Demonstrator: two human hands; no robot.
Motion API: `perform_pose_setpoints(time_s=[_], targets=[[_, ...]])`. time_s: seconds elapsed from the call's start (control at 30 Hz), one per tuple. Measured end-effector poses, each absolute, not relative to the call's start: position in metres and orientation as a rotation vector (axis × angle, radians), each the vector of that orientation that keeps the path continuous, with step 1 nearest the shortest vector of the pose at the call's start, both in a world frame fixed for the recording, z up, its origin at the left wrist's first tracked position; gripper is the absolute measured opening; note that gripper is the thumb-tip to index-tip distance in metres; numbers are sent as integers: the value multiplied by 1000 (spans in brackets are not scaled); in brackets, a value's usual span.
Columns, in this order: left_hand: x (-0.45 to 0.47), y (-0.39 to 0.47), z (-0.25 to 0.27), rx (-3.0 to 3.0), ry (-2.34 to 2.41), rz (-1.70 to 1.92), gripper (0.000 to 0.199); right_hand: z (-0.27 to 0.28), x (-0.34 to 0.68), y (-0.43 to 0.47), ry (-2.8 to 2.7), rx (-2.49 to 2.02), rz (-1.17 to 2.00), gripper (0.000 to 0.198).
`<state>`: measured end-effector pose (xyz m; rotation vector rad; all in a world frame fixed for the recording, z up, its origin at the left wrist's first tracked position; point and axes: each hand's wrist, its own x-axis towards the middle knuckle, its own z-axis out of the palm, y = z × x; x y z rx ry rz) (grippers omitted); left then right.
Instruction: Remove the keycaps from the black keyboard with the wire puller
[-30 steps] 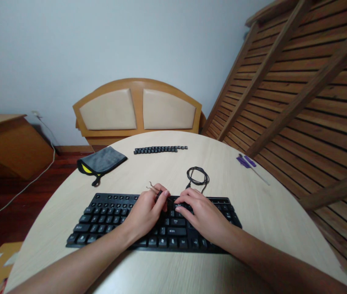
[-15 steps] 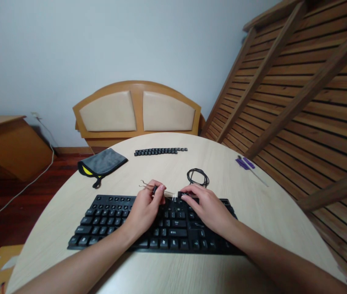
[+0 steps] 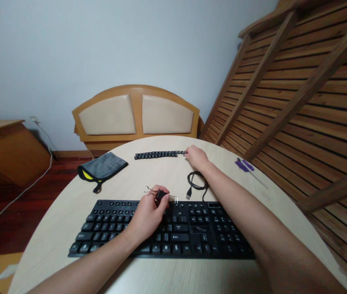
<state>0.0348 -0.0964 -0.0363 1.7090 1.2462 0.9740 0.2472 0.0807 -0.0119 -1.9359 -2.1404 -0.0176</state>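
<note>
My left hand (image 3: pixel 153 206) is closed around a keycap puller (image 3: pixel 162 195), a black grip with thin wire loops, just above the keyboard's upper edge. Beneath it lies a black keyboard (image 3: pixel 177 238), whose top row has bare key switches on the left. My right hand (image 3: pixel 196 157) reaches across to the far side of the table. Its fingertips are pinched at the right end of two rows of loose black keycaps (image 3: pixel 156 155), on a small dark keycap mostly hidden by the fingers.
A coiled USB cable (image 3: pixel 197 186) lies behind the keyboard, under my right forearm. At the left rests a grey cloth (image 3: pixel 107 164) with yellow lining. A purple-handled brush or tool (image 3: pixel 248 166) lies at the right. Slatted wood (image 3: pixel 301 102) leans beyond the round table's edge.
My right hand has moved from the keyboard's upper edge, beside the puller, to the end of the keycap rows. My left hand stays over the keyboard, the puller turned slightly.
</note>
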Motion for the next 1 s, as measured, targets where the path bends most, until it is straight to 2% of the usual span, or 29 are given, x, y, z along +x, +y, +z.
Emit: perform_pose_setpoints(time_s=[0.33, 1.0], targets=[[34, -97, -33, 1724, 1247, 954, 19, -50, 238, 97, -2075, -1957, -32, 27], [36, -97, -35, 1720, 1240, 955, 17, -58, 233, 106, -2029, -1915, -6, 29]])
